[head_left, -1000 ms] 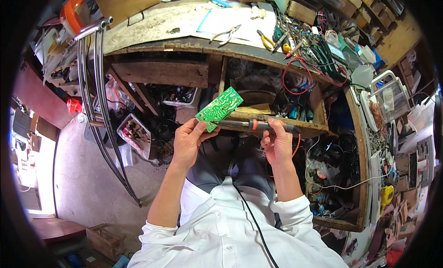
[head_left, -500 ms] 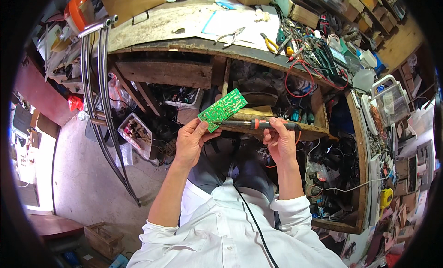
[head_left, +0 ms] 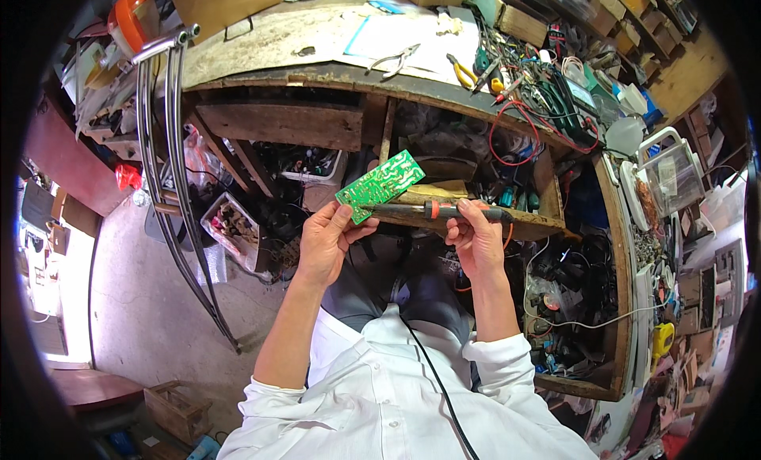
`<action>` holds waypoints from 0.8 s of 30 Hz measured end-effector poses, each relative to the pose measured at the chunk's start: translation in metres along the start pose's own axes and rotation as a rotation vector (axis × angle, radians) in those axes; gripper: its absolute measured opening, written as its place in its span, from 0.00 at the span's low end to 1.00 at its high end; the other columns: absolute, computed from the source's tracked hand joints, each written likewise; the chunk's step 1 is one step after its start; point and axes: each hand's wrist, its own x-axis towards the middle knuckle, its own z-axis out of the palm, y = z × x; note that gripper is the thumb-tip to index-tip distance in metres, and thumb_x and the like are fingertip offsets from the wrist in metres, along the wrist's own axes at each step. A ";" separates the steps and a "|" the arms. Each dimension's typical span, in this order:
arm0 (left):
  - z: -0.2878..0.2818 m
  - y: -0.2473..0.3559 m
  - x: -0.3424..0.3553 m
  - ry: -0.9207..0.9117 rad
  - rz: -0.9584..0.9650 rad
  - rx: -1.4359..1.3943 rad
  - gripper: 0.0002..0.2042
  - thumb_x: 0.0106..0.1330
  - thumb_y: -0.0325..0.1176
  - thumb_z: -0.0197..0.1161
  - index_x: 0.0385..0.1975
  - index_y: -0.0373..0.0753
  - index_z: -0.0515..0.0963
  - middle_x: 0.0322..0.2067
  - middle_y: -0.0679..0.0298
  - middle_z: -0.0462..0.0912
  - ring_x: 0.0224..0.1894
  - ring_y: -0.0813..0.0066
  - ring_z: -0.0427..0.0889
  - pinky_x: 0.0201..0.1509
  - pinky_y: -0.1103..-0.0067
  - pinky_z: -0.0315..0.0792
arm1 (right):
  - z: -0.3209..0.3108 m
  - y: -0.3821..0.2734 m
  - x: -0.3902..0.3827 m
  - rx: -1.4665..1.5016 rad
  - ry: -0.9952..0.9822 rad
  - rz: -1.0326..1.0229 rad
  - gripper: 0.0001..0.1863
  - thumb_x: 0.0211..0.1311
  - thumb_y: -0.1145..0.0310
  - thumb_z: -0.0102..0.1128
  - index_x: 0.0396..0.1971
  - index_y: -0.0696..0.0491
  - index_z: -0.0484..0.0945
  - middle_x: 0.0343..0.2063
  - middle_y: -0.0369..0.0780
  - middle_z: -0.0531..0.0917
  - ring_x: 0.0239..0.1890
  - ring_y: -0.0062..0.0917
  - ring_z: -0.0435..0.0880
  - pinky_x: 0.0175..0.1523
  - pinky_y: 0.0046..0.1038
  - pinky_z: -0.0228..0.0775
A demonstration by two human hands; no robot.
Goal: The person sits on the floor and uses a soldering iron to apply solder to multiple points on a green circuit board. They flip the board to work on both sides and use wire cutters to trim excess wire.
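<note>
The left hand (head_left: 325,242) pinches a green circuit board (head_left: 380,185) below the worktop's (head_left: 261,44) front edge; the right hand's (head_left: 473,242) fingers grip a soldering iron (head_left: 444,212) against it. Soldering seems underway; next calls for steady tip contact.

One green circuit board (head_left: 380,185), one soldering iron (head_left: 444,212), two hands, one pair of pliers (head_left: 396,60) and two bent metal tubes (head_left: 170,190) show.
</note>
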 end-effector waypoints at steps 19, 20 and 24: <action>-0.003 0.000 0.000 -0.019 0.000 0.013 0.16 0.75 0.35 0.55 0.54 0.28 0.73 0.45 0.55 0.84 0.43 0.64 0.86 0.51 0.70 0.83 | -0.004 -0.001 0.002 -0.026 -0.004 -0.001 0.07 0.64 0.67 0.65 0.29 0.47 0.75 0.21 0.39 0.84 0.18 0.17 0.83 0.22 0.19 0.77; -0.003 0.000 0.000 -0.021 0.000 0.012 0.16 0.75 0.35 0.55 0.54 0.29 0.73 0.45 0.55 0.83 0.43 0.64 0.86 0.51 0.70 0.83 | -0.005 0.000 0.002 -0.024 -0.008 -0.002 0.07 0.64 0.67 0.65 0.30 0.48 0.75 0.21 0.39 0.84 0.19 0.17 0.83 0.22 0.20 0.77; -0.003 0.000 0.000 -0.029 0.001 0.012 0.16 0.75 0.35 0.55 0.54 0.29 0.73 0.45 0.55 0.84 0.43 0.64 0.86 0.51 0.69 0.83 | -0.005 0.000 0.003 -0.026 -0.019 -0.010 0.07 0.65 0.68 0.65 0.30 0.48 0.75 0.21 0.39 0.84 0.19 0.17 0.84 0.22 0.20 0.78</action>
